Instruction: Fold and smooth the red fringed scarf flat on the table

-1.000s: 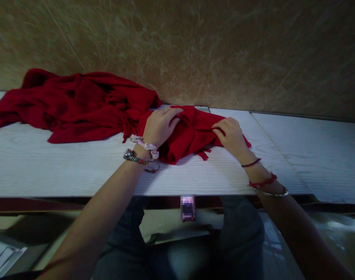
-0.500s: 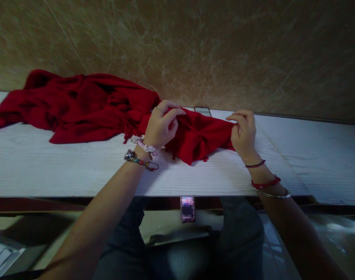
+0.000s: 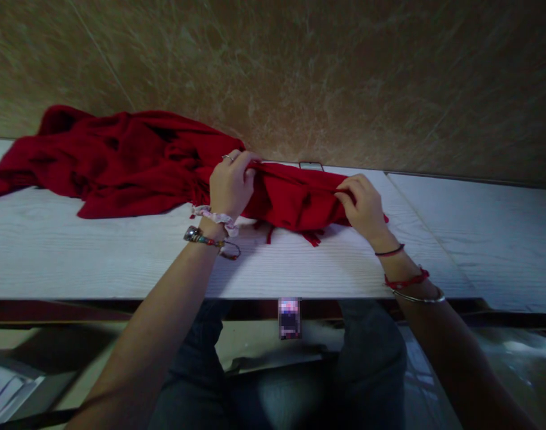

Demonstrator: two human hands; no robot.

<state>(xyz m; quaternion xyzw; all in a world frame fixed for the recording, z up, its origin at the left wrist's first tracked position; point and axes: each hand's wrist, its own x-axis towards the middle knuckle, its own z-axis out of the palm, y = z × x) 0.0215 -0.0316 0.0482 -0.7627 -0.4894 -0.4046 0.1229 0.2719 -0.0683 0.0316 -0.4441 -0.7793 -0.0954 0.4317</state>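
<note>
A long red scarf [image 3: 134, 161] with fringed ends lies crumpled along the white table [image 3: 120, 257], bunched up on the left and narrower on the right. My left hand [image 3: 232, 182], wearing a ring, pinches the upper edge of the scarf near its middle. Further right, my right hand [image 3: 361, 206] grips the same edge between thumb and fingers. Between both hands the cloth is stretched into a strip, with fringe tassels [image 3: 314, 237] showing beneath it. My fingertips are partly hidden in the folds.
Behind the scarf, a phone [image 3: 310, 166] lies against the brown marbled wall [image 3: 273, 77]. A seam crosses the tabletop on the right. Below the front edge are my legs [image 3: 371, 352], a small blurred-out object [image 3: 290, 318], and papers [image 3: 8, 388] at lower left.
Both hands have shifted left, and their fingers have closed on the scarf's upper edge. The stretch between them is now straighter, with its lower point drawn up and more fringe showing.
</note>
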